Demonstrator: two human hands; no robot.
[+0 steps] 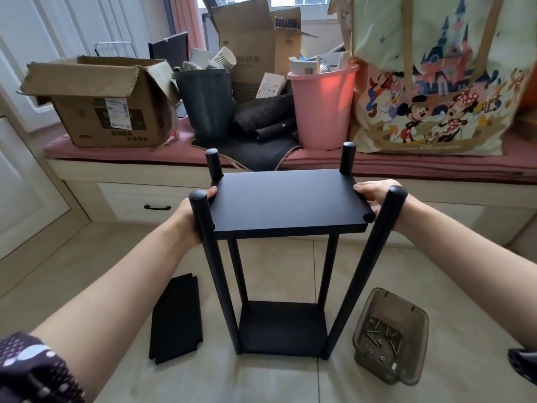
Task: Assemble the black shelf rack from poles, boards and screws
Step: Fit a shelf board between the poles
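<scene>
The black shelf rack stands upright on the tiled floor, with a bottom board (pixel 283 327) fixed between its poles. A second black board (pixel 286 202) sits level near the top, between the near left pole (pixel 210 257), the near right pole (pixel 369 257) and two far poles (pixel 214 165). My left hand (pixel 189 219) grips that board's left edge, thumb on top. My right hand (pixel 377 196) grips its right edge, thumb on top, partly hidden behind the near right pole. Loose black boards (pixel 175 318) lie flat on the floor to the left.
A smoky clear plastic tub (pixel 390 335) with several screws sits on the floor at the right. Behind the rack runs a window seat with drawers (pixel 151 205), crowded with a cardboard box (pixel 101 103), a dark bin (pixel 206 103), a pink bucket (pixel 322 109) and a cartoon tote bag (pixel 436 82).
</scene>
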